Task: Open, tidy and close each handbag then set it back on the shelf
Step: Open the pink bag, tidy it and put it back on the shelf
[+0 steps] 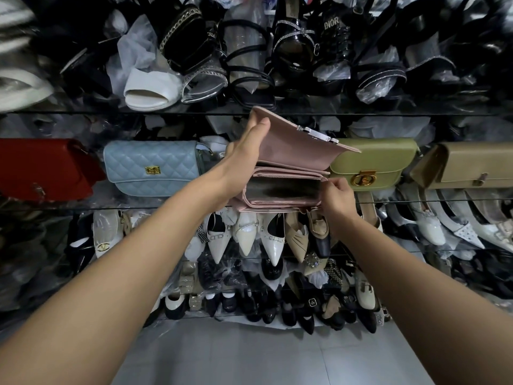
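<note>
**Pink handbag held open before the shelf**

A person's left hand (244, 151) grips the raised flap (294, 148) of a pink handbag (280, 173), thumb curled over the flap's upper corner and fingers hidden behind it. The right hand (337, 197) pinches the far end of the bag's open mouth between thumb and fingertips; what exactly it pinches there is too small to tell. Between the two grips the bag gapes, showing a dark lining, and a silver clasp (319, 134) sits on the flap's outer edge above the right hand. The bag is held in the air in front of the glass shelf (416, 200). Just beyond the left hand lies a blue quilted bag (151, 168), with a red bag (41, 168) further out. Just beyond the right hand stands a green bag (372, 162), then a tan bag (472, 165). Pointed shoes (273, 245) line the level below both hands and strappy black sandals (249, 65) the level above.
</note>
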